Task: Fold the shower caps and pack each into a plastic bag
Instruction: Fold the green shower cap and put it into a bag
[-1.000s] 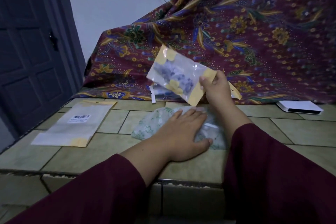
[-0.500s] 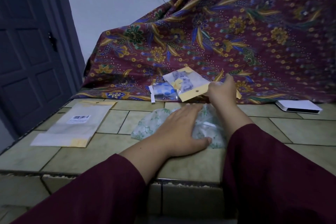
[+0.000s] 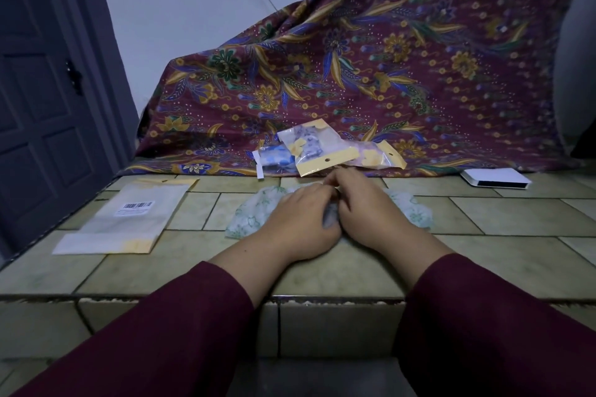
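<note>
A pale shower cap with a green flower print (image 3: 254, 217) lies flat on the tiled ledge (image 3: 516, 235). My left hand (image 3: 301, 224) and my right hand (image 3: 364, 206) rest on its middle, side by side, fingers curled and pinching its material. Behind them, against the cloth, lie packed plastic bags with yellow headers: one with a blue-grey cap (image 3: 317, 147), one on the right (image 3: 377, 156), and a bag with a blue cap (image 3: 274, 158) on the left. An empty plastic bag with a barcode label (image 3: 129, 219) lies flat to the left.
A dark red batik cloth (image 3: 387, 58) drapes over something behind the ledge. A white flat box (image 3: 495, 177) sits at the back right. A dark door (image 3: 38, 106) stands at the left. The ledge drops off at its front edge (image 3: 322, 300).
My right hand set the packed bag down on the pile at the back, let it go, and came down onto the green cap beside my left hand.
</note>
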